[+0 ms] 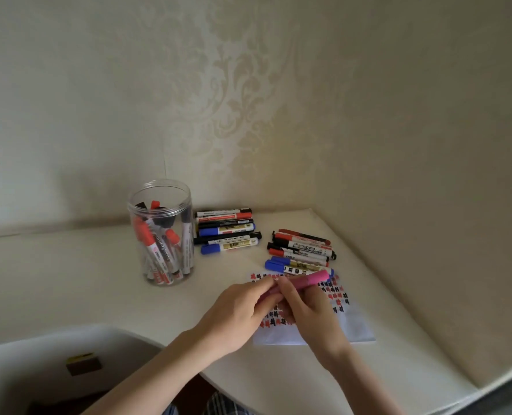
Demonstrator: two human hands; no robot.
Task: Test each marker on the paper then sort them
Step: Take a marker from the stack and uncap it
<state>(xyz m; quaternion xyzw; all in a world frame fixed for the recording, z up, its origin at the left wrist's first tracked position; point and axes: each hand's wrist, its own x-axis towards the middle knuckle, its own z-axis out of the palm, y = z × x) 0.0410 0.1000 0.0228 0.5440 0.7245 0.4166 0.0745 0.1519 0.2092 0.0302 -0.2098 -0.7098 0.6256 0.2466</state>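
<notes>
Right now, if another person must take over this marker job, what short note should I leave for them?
Left hand and right hand: both grip one pink marker above the paper; whether its cap is on is hidden.
Paper: lies at the table's near right, already covered in many red and black test marks.
Sorted so far: one row of markers beside the jar, a second row just behind the paper.
Left to do: the clear jar still holds several red and black markers. Test each one, then sort it.
</notes>
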